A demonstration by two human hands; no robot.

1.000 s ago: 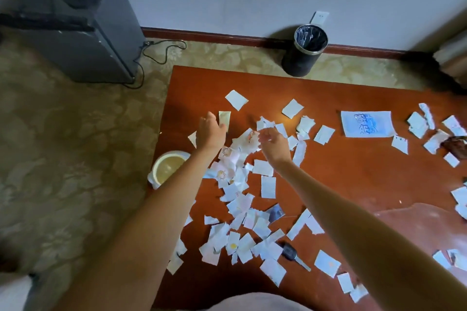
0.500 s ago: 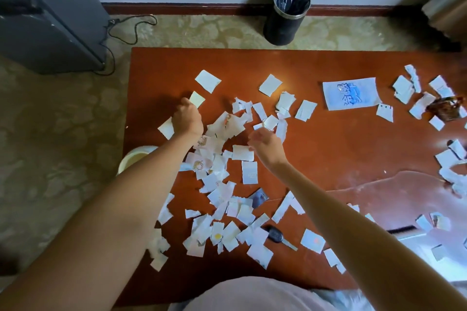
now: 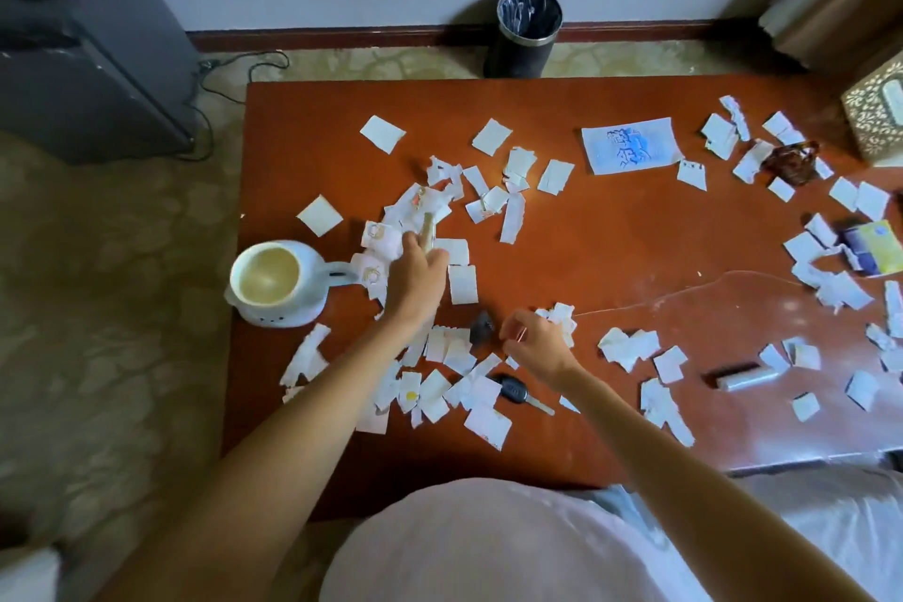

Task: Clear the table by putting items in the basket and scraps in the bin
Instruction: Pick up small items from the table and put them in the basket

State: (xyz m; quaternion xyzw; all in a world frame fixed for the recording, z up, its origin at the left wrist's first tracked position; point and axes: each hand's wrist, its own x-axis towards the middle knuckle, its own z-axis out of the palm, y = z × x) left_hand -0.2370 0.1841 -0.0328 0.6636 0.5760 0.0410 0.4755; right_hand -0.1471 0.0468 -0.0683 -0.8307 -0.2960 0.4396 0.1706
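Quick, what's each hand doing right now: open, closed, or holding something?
Left hand: closed, grips a beige scrap.
Right hand: closed, fingers curled on white scraps.

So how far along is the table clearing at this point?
Barely started. Nothing looks done: paper scraps cover the table, and the bin stands beyond its far edge. In hand: the left grip and right grip each hold a few scraps. Left: all the other scraps, plus the car key, mug and hair clip. No basket is in view.
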